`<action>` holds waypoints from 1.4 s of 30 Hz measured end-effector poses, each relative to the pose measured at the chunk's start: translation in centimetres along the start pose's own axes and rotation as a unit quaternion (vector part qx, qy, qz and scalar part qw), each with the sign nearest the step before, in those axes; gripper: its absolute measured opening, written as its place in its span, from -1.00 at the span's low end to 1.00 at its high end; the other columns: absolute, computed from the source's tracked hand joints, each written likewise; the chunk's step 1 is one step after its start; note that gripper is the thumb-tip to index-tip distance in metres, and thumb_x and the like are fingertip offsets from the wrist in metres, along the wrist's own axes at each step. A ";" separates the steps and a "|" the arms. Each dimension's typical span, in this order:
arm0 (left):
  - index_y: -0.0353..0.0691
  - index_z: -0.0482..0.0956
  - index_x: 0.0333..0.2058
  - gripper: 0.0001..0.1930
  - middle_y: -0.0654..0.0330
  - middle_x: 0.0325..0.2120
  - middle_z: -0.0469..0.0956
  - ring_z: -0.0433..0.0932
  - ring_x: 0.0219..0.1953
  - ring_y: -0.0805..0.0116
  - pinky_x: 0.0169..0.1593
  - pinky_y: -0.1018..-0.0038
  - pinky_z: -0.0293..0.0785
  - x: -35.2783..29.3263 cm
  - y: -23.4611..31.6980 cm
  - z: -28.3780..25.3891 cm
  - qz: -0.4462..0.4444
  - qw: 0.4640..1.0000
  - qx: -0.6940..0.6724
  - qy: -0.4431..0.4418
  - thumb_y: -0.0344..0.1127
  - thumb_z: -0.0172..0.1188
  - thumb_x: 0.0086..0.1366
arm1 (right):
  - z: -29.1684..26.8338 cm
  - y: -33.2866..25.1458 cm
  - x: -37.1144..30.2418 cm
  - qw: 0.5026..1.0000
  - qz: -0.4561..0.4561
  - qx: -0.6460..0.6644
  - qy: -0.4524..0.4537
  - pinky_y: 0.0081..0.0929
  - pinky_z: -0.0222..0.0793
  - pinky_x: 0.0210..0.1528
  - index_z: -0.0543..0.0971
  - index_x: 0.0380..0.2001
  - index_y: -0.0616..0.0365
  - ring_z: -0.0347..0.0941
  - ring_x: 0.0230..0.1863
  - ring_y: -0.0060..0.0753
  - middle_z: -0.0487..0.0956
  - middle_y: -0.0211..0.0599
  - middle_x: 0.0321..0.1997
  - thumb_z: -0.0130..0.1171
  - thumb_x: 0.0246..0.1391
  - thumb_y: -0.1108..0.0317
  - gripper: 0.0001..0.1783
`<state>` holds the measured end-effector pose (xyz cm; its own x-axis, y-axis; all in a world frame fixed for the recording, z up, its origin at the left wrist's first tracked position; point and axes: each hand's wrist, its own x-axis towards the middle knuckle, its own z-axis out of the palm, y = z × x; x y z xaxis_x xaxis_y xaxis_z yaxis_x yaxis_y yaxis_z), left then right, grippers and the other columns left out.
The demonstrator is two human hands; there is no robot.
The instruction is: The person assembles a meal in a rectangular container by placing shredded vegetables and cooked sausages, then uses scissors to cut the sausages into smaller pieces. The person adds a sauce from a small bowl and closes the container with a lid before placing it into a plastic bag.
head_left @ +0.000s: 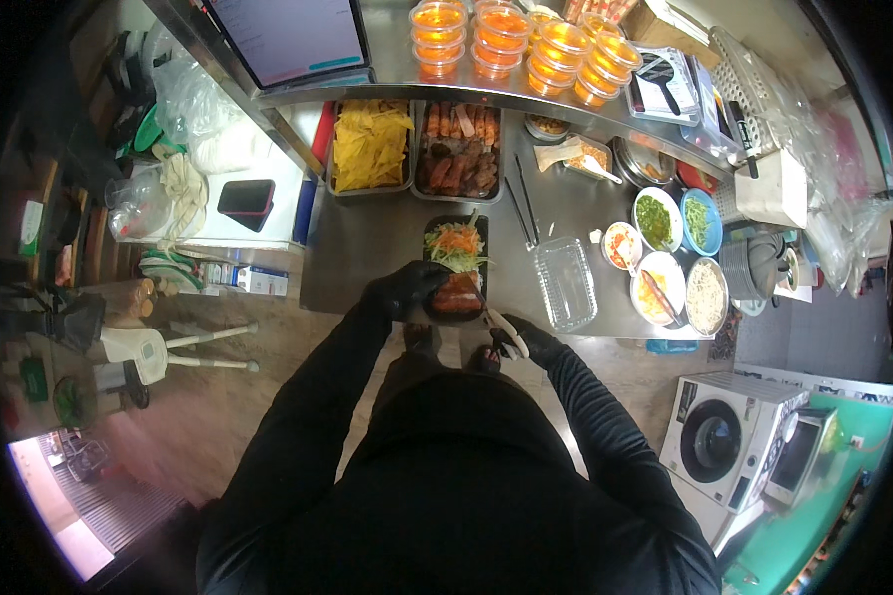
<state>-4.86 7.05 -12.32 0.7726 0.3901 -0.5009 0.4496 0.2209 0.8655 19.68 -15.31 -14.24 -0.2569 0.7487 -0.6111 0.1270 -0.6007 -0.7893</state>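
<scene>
A black rectangular food tray (pixel 478 224) lies on the steel counter, holding shredded vegetables (pixel 456 245) at the far end and reddish sauced meat (pixel 456 295) at the near end. My left hand (pixel 409 290), in a black glove, rests on the tray's near left edge beside the meat. My right hand (pixel 522 341), also black-gloved, grips a pair of scissors (pixel 503 327) with pale handles just off the tray's near right corner.
An empty clear plastic lid (pixel 566 283) lies right of the tray. Behind are metal pans of yellow chips (pixel 370 147) and grilled meat (pixel 458 151), tongs (pixel 522 211), and bowls of toppings (pixel 657 220). Lidded orange sauce cups (pixel 506 35) line the shelf above.
</scene>
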 end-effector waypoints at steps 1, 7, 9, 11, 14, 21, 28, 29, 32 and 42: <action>-0.38 0.61 0.01 -0.69 0.23 -0.21 0.63 0.51 -0.20 0.53 -0.09 0.43 0.50 -0.1 0.6 0.0 0.007 0.999 0.050 0.002 -0.23 0.14 0.53 | 0.1 -0.1 0.1 1.000 -0.012 -0.011 0.013 -0.60 0.46 -0.24 0.30 0.42 0.15 0.51 -0.24 -0.62 0.61 -0.24 0.04 0.11 0.41 0.15 -0.38; -0.41 0.63 -0.07 -0.65 0.15 -0.23 0.66 0.52 -0.21 0.53 -0.11 0.43 0.50 1.7 0.5 -0.8 -0.030 0.999 -0.034 0.009 -0.17 0.22 0.47 | -1.2 -1.4 1.2 1.000 0.019 0.001 0.017 -0.42 0.52 -0.03 0.44 0.32 0.18 0.59 -0.07 -0.38 0.63 -0.11 0.10 0.18 0.36 0.10 -0.42; -0.42 0.64 -0.09 -0.66 0.14 -0.25 0.66 0.53 -0.23 0.51 -0.13 0.44 0.50 1.7 0.6 -0.6 -0.012 0.998 0.030 0.048 -0.17 0.24 0.44 | -1.2 -1.6 1.3 0.998 0.027 -0.057 0.029 -0.38 0.51 0.06 0.47 0.29 0.16 0.59 0.02 -0.32 0.62 -0.09 0.13 0.20 0.34 0.13 -0.44; -0.41 0.65 -0.11 -0.67 0.15 -0.26 0.67 0.55 -0.26 0.49 -0.15 0.45 0.50 1.7 0.8 -0.4 0.001 0.994 0.078 0.080 -0.19 0.25 0.42 | -1.1 -2.1 1.2 0.991 0.035 -0.123 0.041 -0.36 0.49 0.13 0.50 0.28 0.13 0.59 0.09 -0.30 0.62 -0.09 0.15 0.21 0.32 0.16 -0.47; -0.39 0.66 -0.12 -0.70 0.19 -0.27 0.66 0.55 -0.28 0.48 -0.17 0.46 0.49 2.1 -0.5 -0.1 0.006 0.994 0.011 0.110 -0.22 0.28 0.38 | -1.6 -0.6 1.5 0.990 -0.025 -0.126 0.050 -0.35 0.48 0.16 0.54 0.24 0.12 0.58 0.14 -0.25 0.61 -0.09 0.19 0.22 0.31 0.19 -0.51; -0.35 0.63 -0.01 -0.70 0.26 -0.26 0.61 0.50 -0.24 0.53 -0.19 0.54 0.43 2.3 -5.7 0.1 -0.017 0.966 -0.236 0.103 -0.25 0.24 0.41 | -2.2 -0.2 1.5 0.984 -0.058 -0.163 0.031 -0.34 0.44 0.21 0.57 0.21 0.10 0.57 0.17 -0.22 0.63 -0.10 0.17 0.17 0.34 0.20 -0.56; -0.37 0.59 0.06 -0.69 0.20 -0.16 0.62 0.57 -0.16 0.50 -0.07 0.49 0.52 1.8 -3.9 0.4 0.023 0.975 -0.191 0.113 -0.28 0.14 0.49 | -1.9 -1.2 0.5 0.998 -0.037 0.026 -0.038 -0.51 0.45 -0.04 0.36 0.39 0.13 0.54 -0.14 -0.56 0.66 -0.22 -0.06 0.03 0.46 0.12 -0.45; -0.37 0.58 0.08 -0.69 0.18 -0.15 0.62 0.58 -0.16 0.49 -0.06 0.48 0.54 1.7 -4.1 0.4 0.018 0.972 -0.208 0.109 -0.30 0.14 0.49 | -1.6 -1.9 0.7 0.998 -0.040 0.010 -0.037 -0.53 0.45 -0.09 0.34 0.39 0.14 0.52 -0.20 -0.58 0.65 -0.24 -0.10 0.01 0.47 0.10 -0.44; -0.38 0.54 0.12 -0.68 0.15 -0.12 0.62 0.60 -0.16 0.45 -0.03 0.45 0.57 1.7 -3.2 0.8 -0.003 0.968 -0.234 0.092 -0.34 0.14 0.48 | -1.1 -3.0 1.0 0.997 -0.037 -0.063 -0.011 -0.56 0.45 -0.22 0.34 0.39 0.18 0.48 -0.35 -0.59 0.64 -0.29 -0.20 -0.04 0.50 0.05 -0.42; -0.33 0.42 0.18 -0.63 0.11 -0.06 0.57 0.66 -0.13 0.31 -0.14 0.40 0.60 2.5 -2.8 1.0 -0.023 0.973 -0.213 0.089 -0.36 0.18 0.47 | -2.5 0.6 4.0 1.000 0.018 -0.022 -0.013 -0.51 0.53 -0.36 0.38 0.36 0.16 0.58 -0.24 -0.56 0.66 -0.21 -0.06 0.07 0.43 0.18 -0.46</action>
<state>-3.74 6.57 -16.02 0.6492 0.5105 -0.5639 0.2272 0.5773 0.7843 21.12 -12.00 -17.34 -0.2760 0.7192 -0.6376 0.1782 -0.6136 -0.7692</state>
